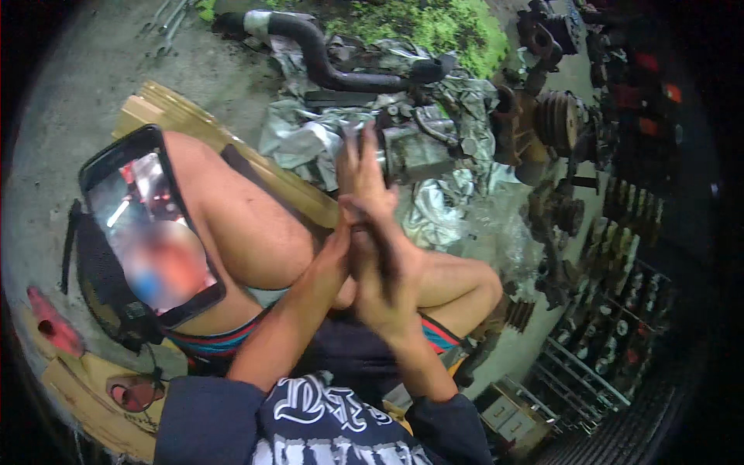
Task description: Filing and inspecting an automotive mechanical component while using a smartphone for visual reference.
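My two hands meet in front of my lap and are smeared by motion. My left hand [367, 190] is the farther one, its fingers stretched out and pointing away from me. Close against its near side is my right hand [384, 298], whose fingers are too blurred to make out. A dark, narrow blurred shape shows between the hands; I cannot tell whether it is a thing or shadow. A phone [111, 203] in a black case lies at my left thigh, its screen lit with a partly blurred picture.
Beyond my hands, a metal engine part [422, 155] rests on crumpled silvery sheeting [298, 143]. A bent black hose [314, 50] lies behind it. Flattened cardboard [174, 101] is at left; rusty machine parts [558, 124] and a metal rack [581, 372] stand at right. Wrenches [172, 27] lie far left.
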A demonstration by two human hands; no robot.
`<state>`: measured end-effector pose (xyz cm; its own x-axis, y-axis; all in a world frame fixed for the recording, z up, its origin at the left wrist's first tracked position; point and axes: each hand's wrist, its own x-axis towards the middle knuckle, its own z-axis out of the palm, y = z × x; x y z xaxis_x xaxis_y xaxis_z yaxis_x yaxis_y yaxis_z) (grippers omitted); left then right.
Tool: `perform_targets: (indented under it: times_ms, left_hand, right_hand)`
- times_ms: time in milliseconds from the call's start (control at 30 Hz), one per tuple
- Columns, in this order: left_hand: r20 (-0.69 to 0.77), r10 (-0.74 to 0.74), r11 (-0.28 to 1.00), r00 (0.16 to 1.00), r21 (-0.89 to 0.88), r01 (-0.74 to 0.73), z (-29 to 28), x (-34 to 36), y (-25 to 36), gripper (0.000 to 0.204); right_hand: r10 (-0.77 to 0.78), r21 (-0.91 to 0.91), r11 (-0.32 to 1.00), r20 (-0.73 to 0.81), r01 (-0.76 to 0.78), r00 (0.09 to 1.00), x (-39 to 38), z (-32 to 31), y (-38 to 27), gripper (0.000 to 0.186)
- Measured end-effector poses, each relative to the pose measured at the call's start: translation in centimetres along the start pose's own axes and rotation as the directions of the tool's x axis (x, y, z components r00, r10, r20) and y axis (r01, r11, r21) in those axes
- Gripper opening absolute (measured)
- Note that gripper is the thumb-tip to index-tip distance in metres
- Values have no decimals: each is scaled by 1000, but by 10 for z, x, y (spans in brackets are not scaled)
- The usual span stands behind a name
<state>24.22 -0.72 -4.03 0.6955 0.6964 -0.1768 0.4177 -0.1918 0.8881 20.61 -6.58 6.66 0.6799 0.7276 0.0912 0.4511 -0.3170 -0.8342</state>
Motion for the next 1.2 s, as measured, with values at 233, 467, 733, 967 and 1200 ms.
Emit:
perform_targets:
  times_ms: [233, 467, 733, 967, 1200]
  left_hand:
    - [81, -25, 999, 996, -43, 29, -15, -7, -4, 101]
    - [89, 23, 999, 996, -27, -21, -13, -8, -5, 95]
    - [61, 64, 998, 996, 22, -65, -11, -8, -5, 93]
    - [94, 30, 999, 995, 10, -31, -14, -8, -1, 97]
    - [52, 51, 998, 997, 18, -52, -13, -9, -5, 99]
  right_hand:
    - [111, -450, 880, -119, -153, 987, -27, -77, 48, 45]
    - [328, -571, 770, -30, -285, 944, 4, -53, 44, 56]
    - [393, -623, 748, 137, -229, 909, 15, -78, 46, 58]
    - [399, -627, 739, 116, -244, 910, 17, -71, 33, 57]
    - [412, -723, 657, 108, -213, 905, 27, -55, 23, 49]
